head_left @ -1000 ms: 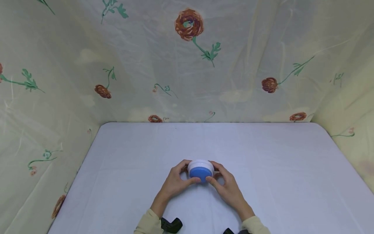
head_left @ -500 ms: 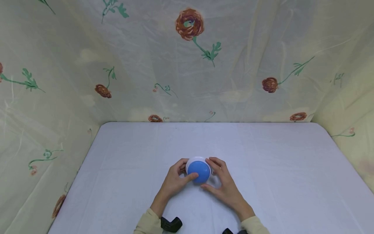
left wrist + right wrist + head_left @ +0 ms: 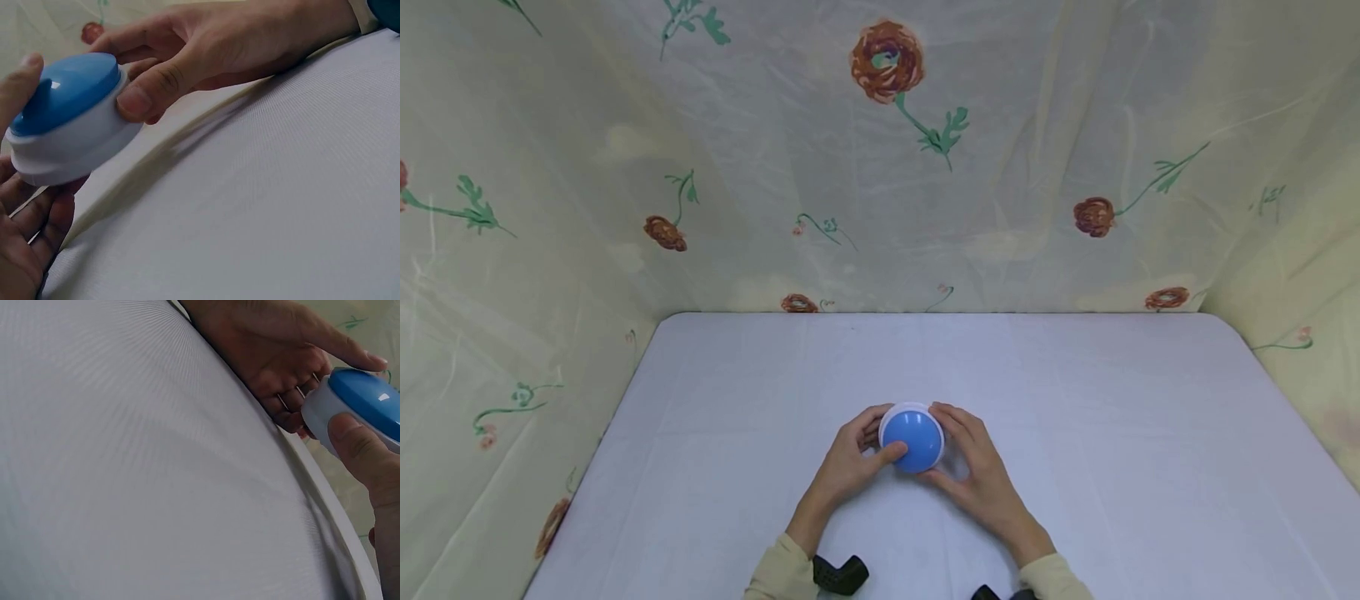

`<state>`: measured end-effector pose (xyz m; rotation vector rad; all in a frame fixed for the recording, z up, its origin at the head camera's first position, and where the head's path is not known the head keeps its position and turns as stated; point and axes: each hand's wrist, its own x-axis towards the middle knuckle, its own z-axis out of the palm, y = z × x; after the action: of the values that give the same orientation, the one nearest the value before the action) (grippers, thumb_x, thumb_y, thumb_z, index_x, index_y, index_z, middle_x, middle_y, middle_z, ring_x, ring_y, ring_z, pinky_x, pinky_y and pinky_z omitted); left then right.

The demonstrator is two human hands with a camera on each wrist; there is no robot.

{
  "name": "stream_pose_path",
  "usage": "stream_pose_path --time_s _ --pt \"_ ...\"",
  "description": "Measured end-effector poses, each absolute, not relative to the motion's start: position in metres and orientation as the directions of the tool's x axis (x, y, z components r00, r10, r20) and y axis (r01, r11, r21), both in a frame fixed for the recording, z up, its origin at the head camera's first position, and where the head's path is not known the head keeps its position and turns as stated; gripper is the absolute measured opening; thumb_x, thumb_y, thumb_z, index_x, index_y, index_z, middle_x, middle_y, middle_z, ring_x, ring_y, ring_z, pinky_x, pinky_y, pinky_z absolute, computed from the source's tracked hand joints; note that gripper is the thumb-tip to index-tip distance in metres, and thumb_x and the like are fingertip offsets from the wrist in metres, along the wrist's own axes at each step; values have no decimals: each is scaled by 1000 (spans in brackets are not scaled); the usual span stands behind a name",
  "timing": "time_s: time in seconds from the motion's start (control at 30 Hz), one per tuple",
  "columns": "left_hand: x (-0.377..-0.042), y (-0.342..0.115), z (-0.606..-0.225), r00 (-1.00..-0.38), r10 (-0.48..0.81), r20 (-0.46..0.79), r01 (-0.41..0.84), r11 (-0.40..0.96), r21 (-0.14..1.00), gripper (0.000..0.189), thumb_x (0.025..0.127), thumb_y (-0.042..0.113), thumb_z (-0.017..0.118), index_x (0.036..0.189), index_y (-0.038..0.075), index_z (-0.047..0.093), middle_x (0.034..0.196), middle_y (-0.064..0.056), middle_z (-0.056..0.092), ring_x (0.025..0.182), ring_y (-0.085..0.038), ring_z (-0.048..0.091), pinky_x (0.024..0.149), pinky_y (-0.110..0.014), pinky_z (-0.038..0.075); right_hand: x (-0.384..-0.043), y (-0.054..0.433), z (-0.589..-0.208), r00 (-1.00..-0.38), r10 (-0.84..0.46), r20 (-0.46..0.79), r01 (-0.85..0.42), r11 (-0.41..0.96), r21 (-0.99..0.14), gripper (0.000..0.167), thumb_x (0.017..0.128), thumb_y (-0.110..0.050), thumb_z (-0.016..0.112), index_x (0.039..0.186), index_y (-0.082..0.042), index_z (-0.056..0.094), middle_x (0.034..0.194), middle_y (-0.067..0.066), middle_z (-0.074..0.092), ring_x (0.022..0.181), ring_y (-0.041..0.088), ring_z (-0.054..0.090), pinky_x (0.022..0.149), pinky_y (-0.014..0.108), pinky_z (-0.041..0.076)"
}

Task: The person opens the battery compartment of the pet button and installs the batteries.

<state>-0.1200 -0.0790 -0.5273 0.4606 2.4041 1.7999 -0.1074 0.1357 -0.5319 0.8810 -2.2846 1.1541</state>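
Observation:
A round push-button-like piece (image 3: pixel 917 433), with a glossy blue dome on a white base, is held between both hands. My left hand (image 3: pixel 844 473) grips its left side. In the left wrist view the left thumb (image 3: pixel 22 84) lies on the blue dome (image 3: pixel 78 87), with the fingers under the white base (image 3: pixel 75 145). My right hand (image 3: pixel 988 479) holds the other side, fingers at the far rim and thumb at the near edge. The right wrist view shows the right thumb (image 3: pixel 350 434) pressed to the white side wall (image 3: pixel 319 412). The underside is hidden.
A white-covered table (image 3: pixel 737 375) with rounded far corners lies under the hands. Pale curtains (image 3: pixel 1000 167) printed with brown flowers hang behind and at both sides. Black wrist-worn devices (image 3: pixel 841 577) show by the beige sleeves (image 3: pixel 782 573).
The piece has tipped so its blue dome faces up toward the head camera. My right thumb has come off the dome and now sits at the near edge; the left thumb stays on the dome.

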Motion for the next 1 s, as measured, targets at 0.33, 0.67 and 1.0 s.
stream_pose_path --time_s 0.33,0.67,1.0 --pt "-109 -81 -495 -877 415 243 346 193 918 76 79 9 76 143 2 35 143 -18 45 117 -24 57 97 -34 48 -105 138 -532 -820 -330 468 -572 432 -698 80 72 -23 82 141 -13 43 139 5 46 132 18 38 112 16 21" --pt "-121 -78 -530 -902 371 220 344 311 886 85 71 31 83 143 20 40 139 9 50 106 -11 55 90 -28 46 -105 145 -531 -868 -314 385 -494 467 -734 74 78 -22 77 143 -18 41 143 7 45 134 27 39 110 9 15" --pt "-120 -75 -534 -923 333 195 354 534 768 86 70 56 76 142 29 38 145 3 44 135 -17 39 108 -48 36 -106 148 -535 -872 -342 349 -486 535 -691 75 80 -25 75 144 -14 39 145 13 43 134 31 37 108 54 27"
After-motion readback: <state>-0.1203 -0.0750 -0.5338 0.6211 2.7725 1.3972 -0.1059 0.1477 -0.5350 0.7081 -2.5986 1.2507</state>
